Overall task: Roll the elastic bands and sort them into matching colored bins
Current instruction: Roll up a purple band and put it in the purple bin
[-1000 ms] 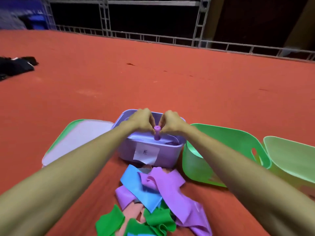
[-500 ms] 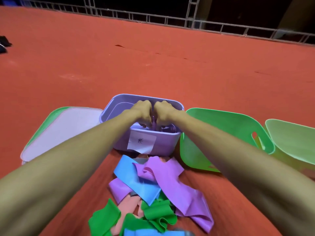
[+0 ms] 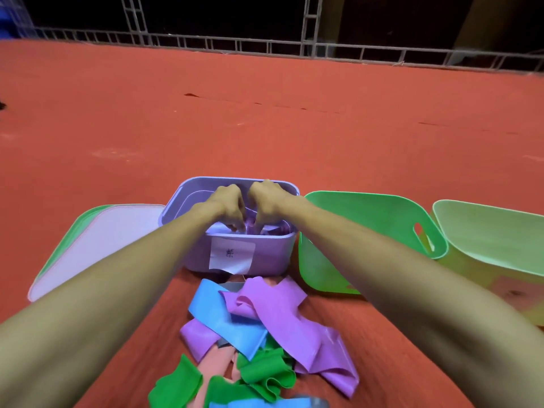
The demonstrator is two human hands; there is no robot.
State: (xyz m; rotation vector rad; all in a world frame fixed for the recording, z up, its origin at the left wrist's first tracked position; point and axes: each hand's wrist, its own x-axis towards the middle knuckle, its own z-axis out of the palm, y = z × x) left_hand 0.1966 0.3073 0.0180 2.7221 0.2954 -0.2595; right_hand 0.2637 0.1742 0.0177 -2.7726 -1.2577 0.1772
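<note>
Both my hands reach down inside the purple bin (image 3: 273, 254), which carries a white paper label. My left hand (image 3: 228, 206) and my right hand (image 3: 266, 201) sit side by side, fingertips curled together on a rolled purple band (image 3: 251, 226) low in the bin. More rolled purple bands lie at the bin's right side. In front of the bin, a loose pile of flat bands (image 3: 259, 334) lies on the red floor: purple, blue, green and salmon pink.
A bright green bin (image 3: 368, 207) stands tilted to the right of the purple one, with a pale green bin (image 3: 485, 231) beyond it. A flat lid (image 3: 97, 240) lies at the left. Red carpet stretches back to a metal truss railing (image 3: 265, 48).
My hands have lowered the rolled purple band from above the bin's rim down into the bin. The camera has tilted and shifted slightly.
</note>
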